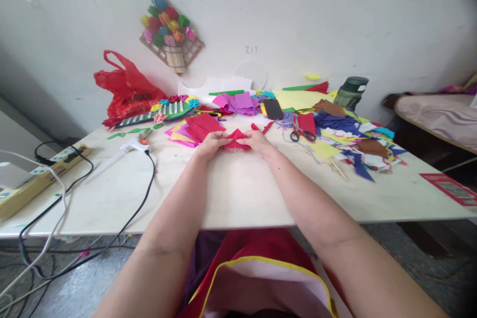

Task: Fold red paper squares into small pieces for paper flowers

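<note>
1. A person leans bare forearms over a pale surface, a red piece drawn between two hands near the middle, its top edge rising to a point.
2. The left grip pinches the red piece at its left side, thumb and fingers closed on the material.
3. The right grip pinches the opposite side, the two set just apart.
4. Just beyond the left grip lies a fanned stack of sheets, red uppermost, with pink and yellow edges showing below.
5. Black-handled scissors rest to the right, near a dark phone and a spread of colored scraps (blue, brown, white and yellow among them).
6. At left, a white glue gun lies near a crumpled red plastic bag; a long power strip sits by the surface's left edge.
7. Behind, a bouquet of colorful flowers hangs on the white wall, while a green bottle stands at the back right, beyond the scraps.
</note>
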The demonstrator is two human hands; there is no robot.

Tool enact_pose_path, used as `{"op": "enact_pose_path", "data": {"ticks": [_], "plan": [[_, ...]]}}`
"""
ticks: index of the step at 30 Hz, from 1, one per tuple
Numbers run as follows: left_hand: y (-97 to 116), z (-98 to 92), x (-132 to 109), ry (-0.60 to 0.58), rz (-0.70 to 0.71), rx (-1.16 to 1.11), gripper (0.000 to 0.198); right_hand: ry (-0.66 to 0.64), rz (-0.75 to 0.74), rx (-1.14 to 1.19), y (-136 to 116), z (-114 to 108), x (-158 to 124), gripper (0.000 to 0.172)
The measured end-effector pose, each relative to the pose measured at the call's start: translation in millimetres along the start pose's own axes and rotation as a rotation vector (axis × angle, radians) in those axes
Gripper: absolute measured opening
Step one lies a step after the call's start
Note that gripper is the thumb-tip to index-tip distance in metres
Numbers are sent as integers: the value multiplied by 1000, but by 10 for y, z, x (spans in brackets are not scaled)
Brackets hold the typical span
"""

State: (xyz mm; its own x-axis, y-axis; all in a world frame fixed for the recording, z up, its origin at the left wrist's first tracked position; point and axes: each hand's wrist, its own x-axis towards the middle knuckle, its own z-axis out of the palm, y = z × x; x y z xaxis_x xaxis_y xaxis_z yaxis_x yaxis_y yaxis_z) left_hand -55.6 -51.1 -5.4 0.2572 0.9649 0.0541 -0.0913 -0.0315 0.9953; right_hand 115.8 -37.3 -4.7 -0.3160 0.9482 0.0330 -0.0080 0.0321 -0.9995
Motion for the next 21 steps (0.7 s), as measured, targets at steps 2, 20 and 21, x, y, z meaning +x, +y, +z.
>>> {"op": "enact_pose_path", "data": {"ticks": [2, 20, 21], "plan": [[-4, -5, 2, -8, 4, -27, 27, -1, -5, 11, -16, 11, -14, 15], [-17, -31, 15, 8, 10, -133, 24, 7, -67, 46, -17, 30, -32, 22], [-17, -31, 16, 11, 7, -134, 23, 7, -73, 48, -18, 30, -33, 22]]}}
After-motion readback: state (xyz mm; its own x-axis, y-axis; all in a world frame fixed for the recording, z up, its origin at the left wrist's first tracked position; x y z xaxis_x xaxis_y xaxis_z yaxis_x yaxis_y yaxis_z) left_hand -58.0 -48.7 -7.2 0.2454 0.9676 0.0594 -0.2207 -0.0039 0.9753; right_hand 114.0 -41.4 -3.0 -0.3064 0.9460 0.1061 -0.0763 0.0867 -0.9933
